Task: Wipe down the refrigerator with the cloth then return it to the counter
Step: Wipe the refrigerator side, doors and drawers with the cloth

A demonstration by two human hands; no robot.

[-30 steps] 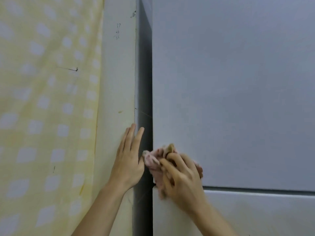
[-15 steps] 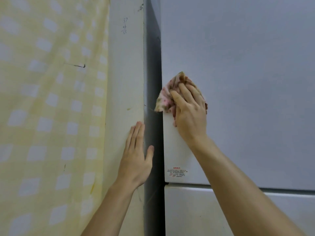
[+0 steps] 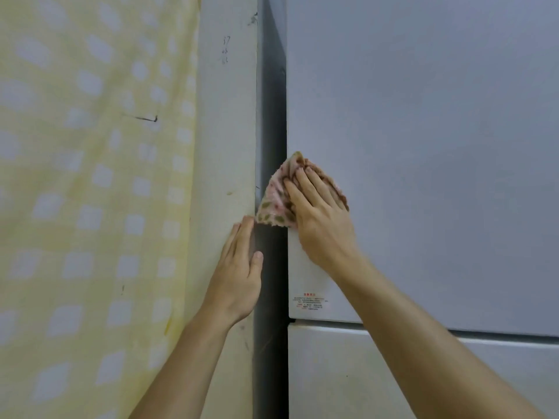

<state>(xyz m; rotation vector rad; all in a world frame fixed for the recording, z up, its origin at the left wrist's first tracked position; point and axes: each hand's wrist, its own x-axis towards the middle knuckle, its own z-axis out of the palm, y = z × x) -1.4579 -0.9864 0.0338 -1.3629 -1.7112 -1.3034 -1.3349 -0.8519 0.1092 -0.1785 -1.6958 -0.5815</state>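
The refrigerator's pale grey upper door [image 3: 423, 146] fills the right side of the view, with a lower door [image 3: 332, 373] under a seam. A pink cloth with olive leaf print [image 3: 276, 204] lies against the upper door's left edge, and one corner hangs over the dark side gap [image 3: 270, 116]. My right hand [image 3: 320, 219] presses it flat with straight fingers. My left hand [image 3: 239, 273] rests flat on the corner of the white wall [image 3: 223, 131] beside the gap, fingertips just below the cloth's corner.
A yellow-and-white checked fabric [image 3: 90, 176] covers the far left. A small warning sticker [image 3: 308, 302] sits at the upper door's lower left corner. The counter is out of view.
My right hand swept the cloth up from the upper door's bottom edge along its left edge, then came back down a little. My left hand stayed on the wall corner.
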